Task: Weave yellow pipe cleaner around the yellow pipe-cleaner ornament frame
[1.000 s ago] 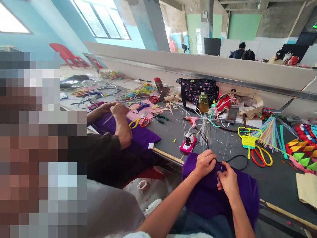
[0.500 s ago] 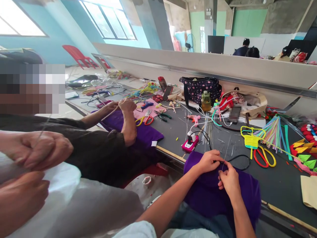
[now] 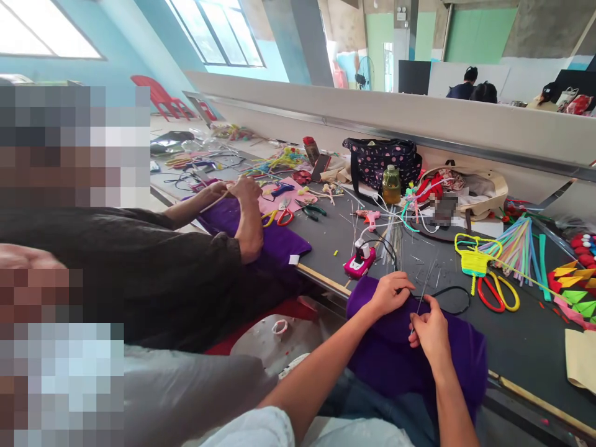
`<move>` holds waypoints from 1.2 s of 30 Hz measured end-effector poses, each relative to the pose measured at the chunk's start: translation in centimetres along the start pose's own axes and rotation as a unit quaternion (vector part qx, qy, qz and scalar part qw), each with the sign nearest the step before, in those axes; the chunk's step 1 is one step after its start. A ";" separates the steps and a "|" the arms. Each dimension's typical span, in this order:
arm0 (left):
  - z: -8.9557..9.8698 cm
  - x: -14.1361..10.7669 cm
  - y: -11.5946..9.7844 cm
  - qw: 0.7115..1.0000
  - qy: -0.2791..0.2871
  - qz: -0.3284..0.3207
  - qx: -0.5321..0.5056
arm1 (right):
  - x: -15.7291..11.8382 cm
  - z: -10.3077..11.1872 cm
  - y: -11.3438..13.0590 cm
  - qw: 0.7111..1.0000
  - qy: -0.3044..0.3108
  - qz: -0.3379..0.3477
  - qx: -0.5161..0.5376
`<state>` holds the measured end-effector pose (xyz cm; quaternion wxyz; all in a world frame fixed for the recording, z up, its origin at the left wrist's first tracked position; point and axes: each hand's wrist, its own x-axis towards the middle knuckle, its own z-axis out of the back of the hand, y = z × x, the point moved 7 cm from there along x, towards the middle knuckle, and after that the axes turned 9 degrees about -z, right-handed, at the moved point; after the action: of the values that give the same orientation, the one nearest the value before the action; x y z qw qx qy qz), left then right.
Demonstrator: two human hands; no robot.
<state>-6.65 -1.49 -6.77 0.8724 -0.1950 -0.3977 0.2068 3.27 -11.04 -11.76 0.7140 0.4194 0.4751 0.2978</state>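
Observation:
Over the purple cloth (image 3: 460, 360) on my lap, both of my hands work close together. My right hand (image 3: 431, 326) is closed in a pinch around a few thin, stiff wires (image 3: 425, 282), which stand up at a slant from its fingers. Just left of them is my left hand (image 3: 390, 295), its fingertips pressed together near a dark band; what it pinches, if anything, is too small to make out. A black cord (image 3: 459, 301) loops on the table behind the right hand.
Nearby on the dark table (image 3: 526, 335) are red-and-yellow scissors (image 3: 498, 293), a yellow-green fuzzy craft piece (image 3: 474, 257), a pink power strip (image 3: 359, 264), a pink glue gun (image 3: 370, 217) and pastel stems (image 3: 516, 248). A co-worker (image 3: 186, 273) sits at the left, with another person closer.
My left hand has drawn slightly away from the wires, leftward and up. The wires in my right hand now show more clearly as several strands. The view has shifted a little.

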 end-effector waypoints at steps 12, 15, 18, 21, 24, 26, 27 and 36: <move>-0.3 0.5 0.3 0.999 0.018 0.030 0.030 | -0.3 0.2 -0.7 0.993 0.013 0.054 0.100; -0.4 1.0 0.5 0.996 0.042 0.047 0.063 | -1.0 0.7 -0.4 0.989 0.015 0.067 0.127; -0.9 2.0 -0.1 0.989 0.085 0.045 0.115 | -2.1 2.1 0.3 0.985 -0.003 0.079 0.152; -2.4 3.4 -1.9 0.976 0.160 -0.025 0.144 | -3.0 3.9 0.3 0.976 -0.029 0.050 0.212; -3.7 4.6 -3.0 0.961 0.215 -0.082 0.153 | -3.3 4.5 -0.1 0.968 -0.015 0.014 0.251; -3.7 5.1 -2.4 0.958 0.222 -0.065 0.170 | -3.2 4.4 -0.1 0.968 0.005 0.009 0.252; -3.6 5.2 -1.8 0.957 0.224 -0.050 0.175 | -3.1 4.3 -0.1 0.969 0.011 0.011 0.249; -4.7 4.5 0.2 0.939 0.275 -0.065 0.198 | -1.7 5.1 0.7 0.967 -0.014 0.028 0.252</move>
<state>-0.34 0.21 -6.99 0.9802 -0.0410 -0.1050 0.1628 7.35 -13.73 -9.40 0.5831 0.6031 0.5129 0.1820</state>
